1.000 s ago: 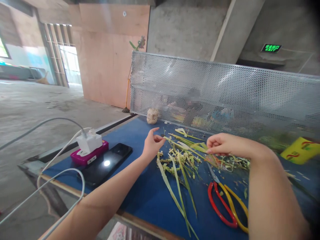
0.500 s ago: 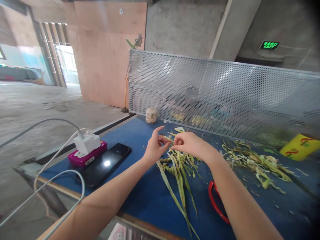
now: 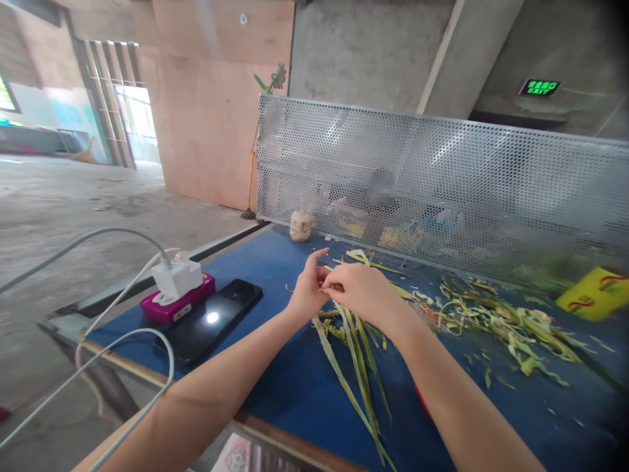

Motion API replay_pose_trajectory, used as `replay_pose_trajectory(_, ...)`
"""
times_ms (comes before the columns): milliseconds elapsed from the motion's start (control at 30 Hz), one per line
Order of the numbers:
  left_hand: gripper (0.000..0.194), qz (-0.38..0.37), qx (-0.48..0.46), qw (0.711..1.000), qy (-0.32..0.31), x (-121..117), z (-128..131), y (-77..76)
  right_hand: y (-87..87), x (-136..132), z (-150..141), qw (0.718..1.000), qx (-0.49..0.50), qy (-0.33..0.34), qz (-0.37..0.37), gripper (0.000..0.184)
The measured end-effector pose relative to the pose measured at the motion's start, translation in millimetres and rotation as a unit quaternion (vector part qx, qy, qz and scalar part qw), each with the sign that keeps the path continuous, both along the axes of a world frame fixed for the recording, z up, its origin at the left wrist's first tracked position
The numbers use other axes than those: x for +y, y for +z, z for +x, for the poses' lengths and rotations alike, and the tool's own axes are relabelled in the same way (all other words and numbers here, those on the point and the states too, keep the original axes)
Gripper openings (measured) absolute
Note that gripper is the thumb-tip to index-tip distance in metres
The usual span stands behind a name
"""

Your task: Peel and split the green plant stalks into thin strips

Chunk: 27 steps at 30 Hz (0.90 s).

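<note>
Over the blue table (image 3: 289, 387), my left hand (image 3: 309, 288) is pinched, its index finger pointing up. My right hand (image 3: 361, 288) is closed too, its fingertips meeting those of the left. Whatever lies between the fingers is tiny and mostly hidden. Long, flat, pale green leaf strips (image 3: 361, 373) fan out from under the hands toward the near table edge. Beneath them lies a knobbly yellow-green bunch (image 3: 337, 330). More strips (image 3: 376, 263) stick out beyond my right hand. Only a red curved edge (image 3: 421, 400) shows beside my right forearm.
Leaf scraps (image 3: 511, 318) litter the right side, near a yellow roll (image 3: 592, 293). A black phone (image 3: 211, 321) and a magenta power strip (image 3: 179, 300) with white plug and cables sit left. A pale lump (image 3: 301, 226) stands by the perforated metal screen (image 3: 442, 177); a person is behind it.
My right hand has shifted left, and its fingertips now meet my left hand's. My right forearm covers most of the red curved thing. The view has turned slightly left.
</note>
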<state>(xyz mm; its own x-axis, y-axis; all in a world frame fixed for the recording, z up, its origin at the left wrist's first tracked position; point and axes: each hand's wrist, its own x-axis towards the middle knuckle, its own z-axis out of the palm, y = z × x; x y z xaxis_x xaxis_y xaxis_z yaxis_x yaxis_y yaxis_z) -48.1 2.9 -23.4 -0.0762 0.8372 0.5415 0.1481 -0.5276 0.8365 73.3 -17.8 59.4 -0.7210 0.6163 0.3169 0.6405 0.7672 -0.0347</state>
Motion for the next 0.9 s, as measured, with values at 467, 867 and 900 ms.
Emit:
replay_pose_trajectory(467,0.064,-0.028,-0.012,1.0,0.0,-6,1,6.0,3.0,25,21,0.985,0.112,-0.105,-0.085,0.021)
replay_pose_trajectory(867,0.061,-0.051,-0.057,0.997,0.0,-10,3,12.1,8.4,27,27,0.974,0.146,-0.172,-0.015,0.017)
replay_pose_trajectory(900,0.055,-0.053,-0.057,0.997,0.006,-10,3,12.1,14.0,29,35,0.967,0.153,-0.204,0.003,0.018)
